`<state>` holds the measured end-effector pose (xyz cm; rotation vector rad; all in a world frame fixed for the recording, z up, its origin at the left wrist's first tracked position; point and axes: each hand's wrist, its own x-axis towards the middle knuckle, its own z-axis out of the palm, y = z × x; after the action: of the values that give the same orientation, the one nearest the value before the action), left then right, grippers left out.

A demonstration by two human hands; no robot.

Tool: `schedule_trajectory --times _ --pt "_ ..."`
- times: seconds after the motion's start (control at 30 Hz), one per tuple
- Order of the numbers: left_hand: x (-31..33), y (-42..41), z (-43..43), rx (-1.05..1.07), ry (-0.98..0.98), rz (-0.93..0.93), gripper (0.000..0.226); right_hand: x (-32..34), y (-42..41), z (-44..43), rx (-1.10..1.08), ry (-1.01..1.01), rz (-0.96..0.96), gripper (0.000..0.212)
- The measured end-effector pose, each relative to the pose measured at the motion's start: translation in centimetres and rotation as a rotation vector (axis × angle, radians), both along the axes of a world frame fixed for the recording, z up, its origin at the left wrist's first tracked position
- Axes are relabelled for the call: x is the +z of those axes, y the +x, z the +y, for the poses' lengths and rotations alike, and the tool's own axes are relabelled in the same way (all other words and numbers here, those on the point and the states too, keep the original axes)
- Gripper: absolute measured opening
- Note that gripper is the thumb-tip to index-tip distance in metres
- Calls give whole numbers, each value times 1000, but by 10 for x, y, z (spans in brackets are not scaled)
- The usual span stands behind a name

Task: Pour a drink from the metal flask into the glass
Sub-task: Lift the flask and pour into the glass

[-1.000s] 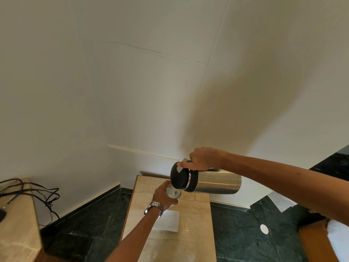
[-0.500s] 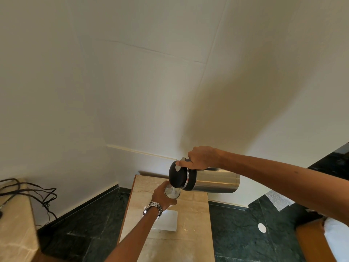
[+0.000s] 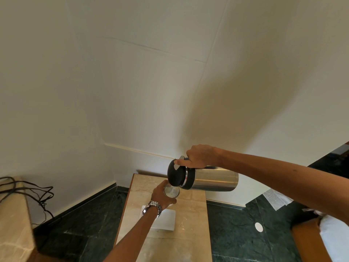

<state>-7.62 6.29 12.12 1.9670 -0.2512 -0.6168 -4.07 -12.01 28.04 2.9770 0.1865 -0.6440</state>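
The metal flask point(image 3: 213, 179), steel with a black lid end, lies almost horizontal in the air, its spout pointing left and down. My right hand point(image 3: 200, 156) grips its handle at the top, thumb on the lid lever. Right under the spout is the clear glass point(image 3: 171, 190), held above the table by my left hand point(image 3: 162, 195), which wears a metal wristwatch. The flask's lid hides part of the glass rim. Some pale liquid shows inside the glass.
A beige marble table point(image 3: 190, 214) stands below the hands, with a white square mat point(image 3: 166, 219) on it. Dark green floor tiles surround it. A second marble surface point(image 3: 13, 214) with black cables point(image 3: 28, 190) is at the left. A white wall is close behind.
The flask, glass and both hands hold nearly the same pose; the view has shifted slightly, so they sit a little further left in the frame.
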Motion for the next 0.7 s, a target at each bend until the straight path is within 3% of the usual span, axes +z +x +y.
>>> schedule_trajectory --times 0.47,0.7 --pt "-3 6 -1 21 -10 -21 73 -4 -15 -14 -80 127 -30 71" --pt "-5 8 -2 78 -34 18 74 -33 -52 -44 -355 370 -74 78"
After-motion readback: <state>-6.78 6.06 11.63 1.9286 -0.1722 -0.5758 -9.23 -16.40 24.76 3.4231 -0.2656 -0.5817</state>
